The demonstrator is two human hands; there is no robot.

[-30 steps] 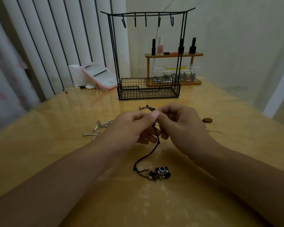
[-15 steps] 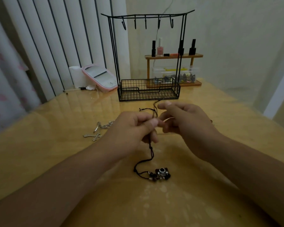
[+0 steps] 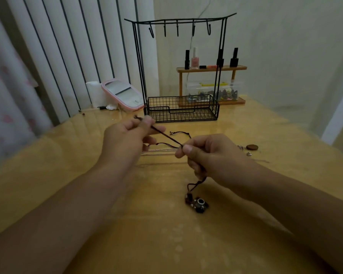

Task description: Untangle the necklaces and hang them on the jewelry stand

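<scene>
Nearest me the little camera-shaped pendant [image 3: 200, 204] lies on the yellow table [image 3: 67, 175], its dark cord necklace [image 3: 166, 137] climbing from it into my right hand [image 3: 208, 155]. I'm letting the pendant rest there so its weight isn't swinging while I work. My right thumb and forefinger pinch the cord, the other fingers curled under around the strand running down to the pendant. From that pinch a taut stretch runs up and left to my left hand [image 3: 127, 137], where thumb and forefinger pinch the far end, held a bit higher. Pulling the hands apart like this, I judge, lays the cord straight so I can see where the loose loop beyond my knuckles still crosses it. Just under the cord a thin silver chain [image 3: 160, 150] stretches flat on the table, close enough that it could snag when I lift. To the right lie a small brown disc [image 3: 252, 147] and bits of silver, too small to read. Farther back stands the black wire jewelry stand [image 3: 181, 107], basket at the base, all its hooks [image 3: 177, 30] bare. Behind it sit a wooden shelf [image 3: 211, 68] of polish bottles and a pink-rimmed mirror [image 3: 123, 95].
</scene>
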